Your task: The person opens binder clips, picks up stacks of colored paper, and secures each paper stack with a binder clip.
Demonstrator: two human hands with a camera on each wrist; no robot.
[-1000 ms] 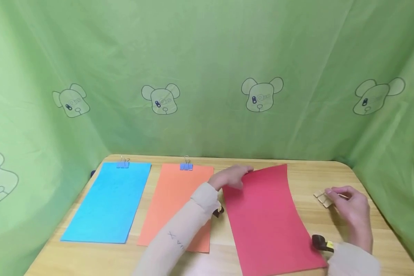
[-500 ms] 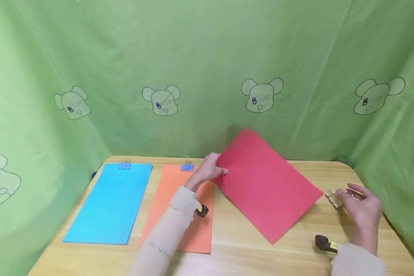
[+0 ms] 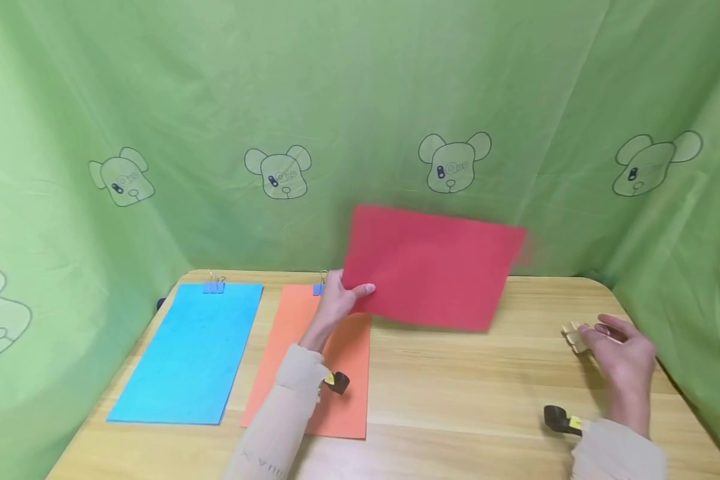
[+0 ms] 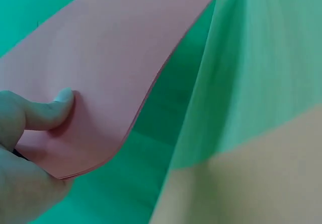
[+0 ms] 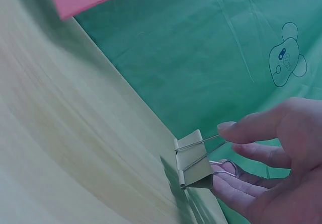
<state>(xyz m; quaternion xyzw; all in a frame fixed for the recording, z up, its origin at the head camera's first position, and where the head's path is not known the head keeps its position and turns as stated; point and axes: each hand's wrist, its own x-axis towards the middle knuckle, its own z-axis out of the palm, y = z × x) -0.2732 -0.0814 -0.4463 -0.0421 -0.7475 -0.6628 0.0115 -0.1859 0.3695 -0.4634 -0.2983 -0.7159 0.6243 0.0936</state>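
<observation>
A stack of red paper (image 3: 432, 267) hangs above the back of the table, its long side roughly level. My left hand (image 3: 339, 297) grips it at the lower left corner, thumb (image 4: 50, 113) on the near face. Several sheet edges show at its bent corner in the left wrist view. On the right, my right hand (image 3: 624, 353) pinches a pale yellow binder clip (image 5: 193, 156) by its wire handles, just above the table. Orange paper (image 3: 312, 360) lies under my left forearm, with a blue binder clip (image 3: 317, 289) at its top edge, partly hidden by the hand.
Blue paper (image 3: 186, 353) lies at the left of the wooden table (image 3: 456, 400), with another blue binder clip (image 3: 213, 287) on its top edge. A green curtain (image 3: 360, 100) printed with bear heads hangs close behind the table and along both sides.
My left hand has lifted the red paper off the table and turned it from upright to sideways, moving left and slightly up. The right hand still holds the yellow clip, shifted a little right.
</observation>
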